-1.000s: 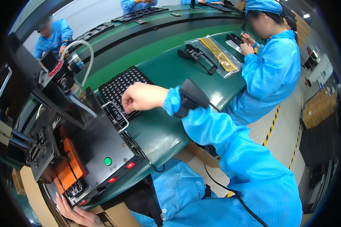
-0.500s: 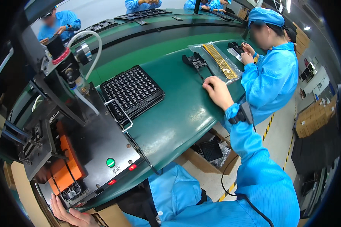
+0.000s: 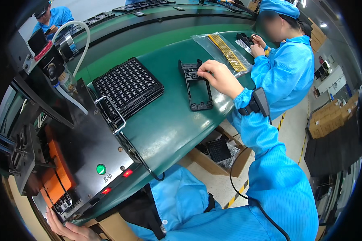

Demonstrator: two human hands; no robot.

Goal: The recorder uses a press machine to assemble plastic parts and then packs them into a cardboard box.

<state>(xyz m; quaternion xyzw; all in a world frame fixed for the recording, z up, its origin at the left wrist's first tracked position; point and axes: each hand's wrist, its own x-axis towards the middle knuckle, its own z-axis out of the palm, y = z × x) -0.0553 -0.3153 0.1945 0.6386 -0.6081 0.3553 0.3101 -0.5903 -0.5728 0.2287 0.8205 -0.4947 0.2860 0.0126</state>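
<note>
A black plastic frame (image 3: 207,105) with a rectangular opening is over the green table, right of the tray stack. My right hand (image 3: 221,78) has its fingers pinched together at the frame's upper part, covering part of it. My left hand (image 3: 70,231), at the lower left, is open, with fingers stretched along the near edge of a bench press (image 3: 108,148). By those fingertips, a small metal-and-black part (image 3: 63,204) sits at the near end of the press's orange fixture (image 3: 64,172).
Black grid trays (image 3: 128,86) are stacked beyond the press's wire handle (image 3: 120,124). A clear bag (image 3: 203,42) with yellow strips (image 3: 229,52) lies farther right. A co-worker (image 3: 287,76) works at the right. Below the table stands an open carton (image 3: 239,164).
My right hand has moved up and left, and the black frame has turned and come nearer, showing its opening. My left hand stays by the press. The whole view has shifted slightly.
</note>
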